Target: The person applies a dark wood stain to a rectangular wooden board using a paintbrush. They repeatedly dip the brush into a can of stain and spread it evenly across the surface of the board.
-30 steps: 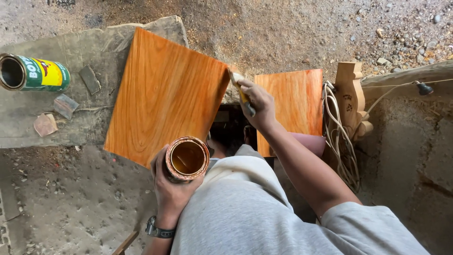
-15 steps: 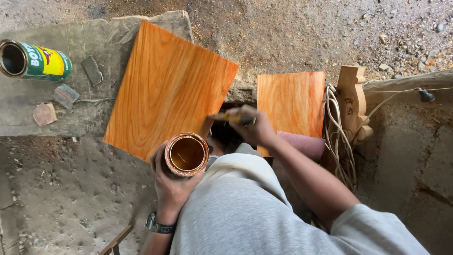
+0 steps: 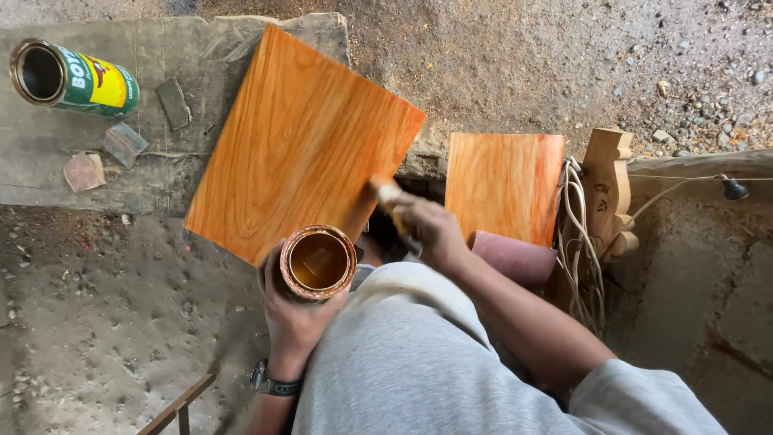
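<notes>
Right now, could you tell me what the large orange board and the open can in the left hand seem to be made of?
Large orange board: apparently wood, grain lines showing under a glossy orange finish. Open can in the left hand: probably metal, judging by its thin rolled rim, stained, with amber liquid inside.

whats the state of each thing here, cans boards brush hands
left hand: gripping the varnish can
varnish can: upright, open, liquid inside
right hand: gripping the brush
brush: bristles at large board's right edge
large board: flat, glossy orange
small board: glossy orange
green can: on its side, open
</notes>
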